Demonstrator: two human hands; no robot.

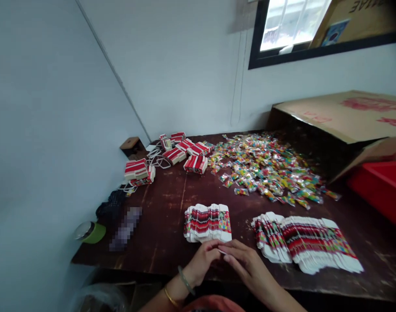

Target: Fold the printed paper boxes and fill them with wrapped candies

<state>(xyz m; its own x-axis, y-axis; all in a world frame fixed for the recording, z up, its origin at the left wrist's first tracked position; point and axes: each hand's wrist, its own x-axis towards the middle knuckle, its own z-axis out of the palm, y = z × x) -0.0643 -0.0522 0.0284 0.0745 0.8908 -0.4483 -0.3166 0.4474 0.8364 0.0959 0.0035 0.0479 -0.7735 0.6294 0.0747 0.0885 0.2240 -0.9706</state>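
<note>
My left hand [202, 260], with a bangle and a gold bracelet at its wrist, is closed near the table's front edge. My right hand [241, 260] meets it, fingers bent together. Between their fingertips a thin white edge of a small item shows; the rest is hidden by the fingers. Just beyond them lies a row of flattened red and white printed boxes [207, 223]. To the right, a longer fanned row of the same boxes [318, 242] rests on the table.
A wide heap of small candy packets [266, 169] covers the table's back right. Bundled red and white boxes [196, 164] lie at the back left. A green-sided container [95, 233] stands far left. Cardboard [347, 112] and a red bin [380, 186] are at the right.
</note>
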